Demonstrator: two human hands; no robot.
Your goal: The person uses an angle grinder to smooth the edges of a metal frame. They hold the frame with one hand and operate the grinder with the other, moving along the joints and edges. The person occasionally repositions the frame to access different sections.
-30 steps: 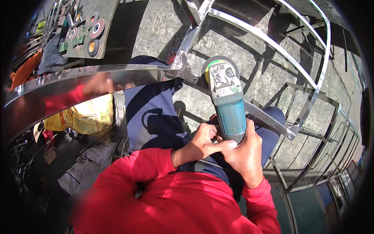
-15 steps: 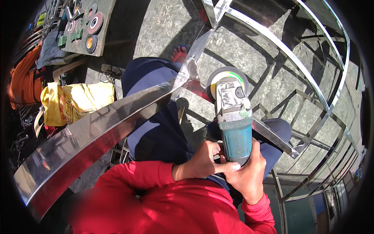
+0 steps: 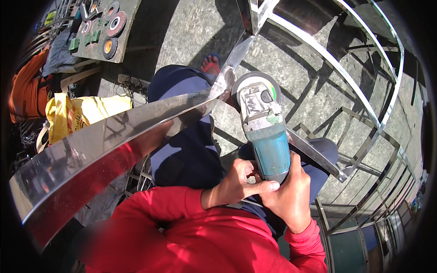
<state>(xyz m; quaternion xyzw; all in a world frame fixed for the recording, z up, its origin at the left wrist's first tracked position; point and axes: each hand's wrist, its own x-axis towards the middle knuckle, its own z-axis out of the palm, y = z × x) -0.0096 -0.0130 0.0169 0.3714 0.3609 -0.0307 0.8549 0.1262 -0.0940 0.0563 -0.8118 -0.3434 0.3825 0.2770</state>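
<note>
A teal angle grinder with a grey metal head is between my hands, its round disc pointing away from me, close to a joint of the shiny metal frame. My right hand wraps around the rear of the grinder's body from the right. At the grinder's tail end, my left hand is closed, the thumb lying across the end and the fingers curled against its left side. The grinder hides part of those fingertips.
A wide polished metal band crosses my lap to the left. Curved metal bars arch on the right. At the upper left, a board carries several abrasive discs and green blocks. A yellow bag and orange cloth lie at left.
The grinder has shifted slightly left, and its head now leans more to the left, nearer the frame's joint. Both hands keep their hold.
</note>
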